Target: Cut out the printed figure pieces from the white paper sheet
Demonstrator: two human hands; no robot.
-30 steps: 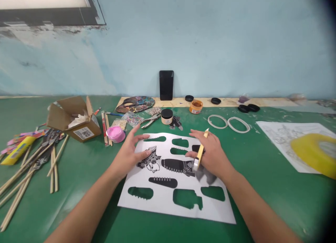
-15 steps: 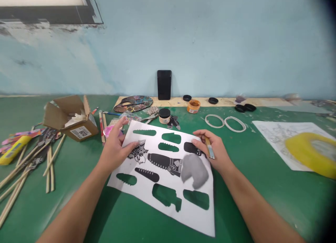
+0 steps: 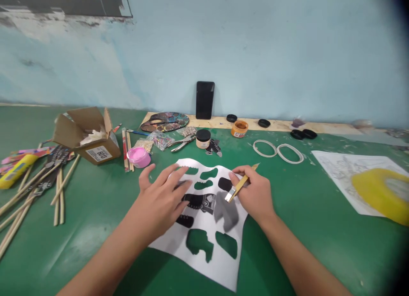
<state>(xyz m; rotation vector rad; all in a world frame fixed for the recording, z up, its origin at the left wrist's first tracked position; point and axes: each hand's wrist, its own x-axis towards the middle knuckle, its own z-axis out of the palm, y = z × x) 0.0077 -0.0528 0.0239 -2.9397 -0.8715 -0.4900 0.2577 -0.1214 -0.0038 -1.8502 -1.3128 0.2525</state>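
Observation:
A sheet of white paper (image 3: 220, 253) with printed black puppet-like shapes and several cut-out holes lies a little curled on the green table. My left hand (image 3: 162, 198) is open, its fingers spread over the sheet's left part and covering some of the print. In my right hand (image 3: 255, 193) is a slim gold-coloured craft knife (image 3: 240, 185), its silver end pointing down-left over the paper. The thumb and fingers of that hand are at the sheet's upper right edge, beside a black printed shape (image 3: 225, 184). A loose grey shape (image 3: 226, 213) shows on the sheet's right side.
Left are a cardboard box (image 3: 100, 153), wooden sticks (image 3: 59, 202) and a yellow tube (image 3: 17, 171). Behind the sheet are a pink pot (image 3: 139, 157), pliers (image 3: 182, 142), a black-lidded jar (image 3: 203, 139) and an upright phone (image 3: 205, 100). Yellow tape (image 3: 367, 185) lies right.
The sheet has been lowered and now curls. My left hand has let go of its edge and moved over it with fingers spread. The knife has turned in my right hand.

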